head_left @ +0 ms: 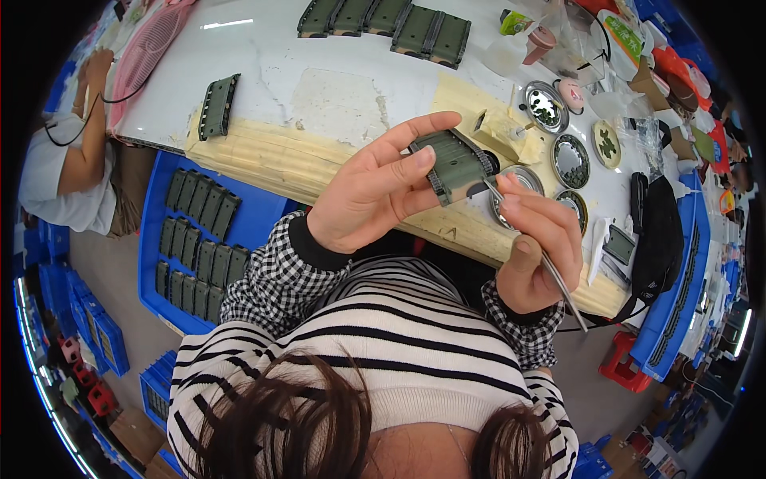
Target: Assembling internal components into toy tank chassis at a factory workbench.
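My left hand [375,188] holds a dark green ribbed plastic part [456,164] above the table's front edge, fingers spread over its top and side. My right hand [536,247] grips thin metal tweezers [550,267], whose tip touches the lower right corner of the part. The tweezers' long end slants down to the right past my wrist. Both sleeves are black-and-white check.
Round metal tins [546,104] with small pieces stand to the right on the white table [263,64]. More green parts lie at the far edge [387,24] and left [217,105]. A blue crate [255,215] of such parts sits on the floor. Another person [68,168] sits at left.
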A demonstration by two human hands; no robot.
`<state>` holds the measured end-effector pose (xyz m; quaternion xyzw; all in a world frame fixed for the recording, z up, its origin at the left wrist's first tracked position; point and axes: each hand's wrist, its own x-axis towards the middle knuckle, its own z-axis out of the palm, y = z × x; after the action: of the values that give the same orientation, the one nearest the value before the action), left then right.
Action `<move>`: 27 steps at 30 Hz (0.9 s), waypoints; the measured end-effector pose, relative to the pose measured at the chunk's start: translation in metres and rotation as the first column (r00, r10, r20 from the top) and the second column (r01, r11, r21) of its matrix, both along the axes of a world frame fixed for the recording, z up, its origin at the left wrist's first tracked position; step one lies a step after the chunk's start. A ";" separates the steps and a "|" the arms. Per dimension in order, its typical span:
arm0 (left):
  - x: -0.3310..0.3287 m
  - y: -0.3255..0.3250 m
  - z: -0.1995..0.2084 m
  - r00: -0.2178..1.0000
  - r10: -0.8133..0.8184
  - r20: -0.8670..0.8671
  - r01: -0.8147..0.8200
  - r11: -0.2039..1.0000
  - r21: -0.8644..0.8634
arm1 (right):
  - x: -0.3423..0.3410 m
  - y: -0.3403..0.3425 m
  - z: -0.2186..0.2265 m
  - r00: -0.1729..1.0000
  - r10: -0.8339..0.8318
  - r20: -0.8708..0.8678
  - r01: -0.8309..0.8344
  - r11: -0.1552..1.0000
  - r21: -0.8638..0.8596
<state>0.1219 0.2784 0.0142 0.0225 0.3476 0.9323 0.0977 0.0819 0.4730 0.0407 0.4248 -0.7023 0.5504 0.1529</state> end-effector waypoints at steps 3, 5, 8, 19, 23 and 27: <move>-0.002 -0.006 0.011 0.997 -0.063 0.051 0.060 0.997 0.049 | -0.003 0.000 -0.003 0.996 0.036 0.078 -0.018 0.978 -0.209; -0.003 -0.010 0.015 0.989 -0.114 0.098 0.106 0.991 0.086 | -0.009 0.002 -0.002 0.997 -0.008 0.070 0.018 0.989 -0.146; -0.002 -0.012 0.014 0.972 -0.195 0.129 0.178 0.976 0.128 | -0.015 -0.004 0.014 0.991 -0.135 0.001 0.133 0.979 0.155; -0.001 -0.009 0.011 0.913 -0.347 0.216 0.335 0.938 0.093 | -0.025 -0.022 0.010 0.988 -0.127 0.086 0.106 0.970 0.219; 0.000 -0.009 0.008 0.899 -0.381 0.217 0.344 0.920 0.188 | -0.026 -0.024 0.007 0.981 -0.152 0.121 0.126 0.972 0.201; 0.001 -0.008 0.004 0.894 -0.389 0.221 0.336 0.910 0.242 | -0.026 -0.025 0.006 0.984 -0.150 0.096 0.128 0.970 0.204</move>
<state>0.1226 0.2703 0.0184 -0.0275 0.2267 0.9218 0.3133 0.0564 0.4485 0.0465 0.3562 -0.7890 0.4886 0.1090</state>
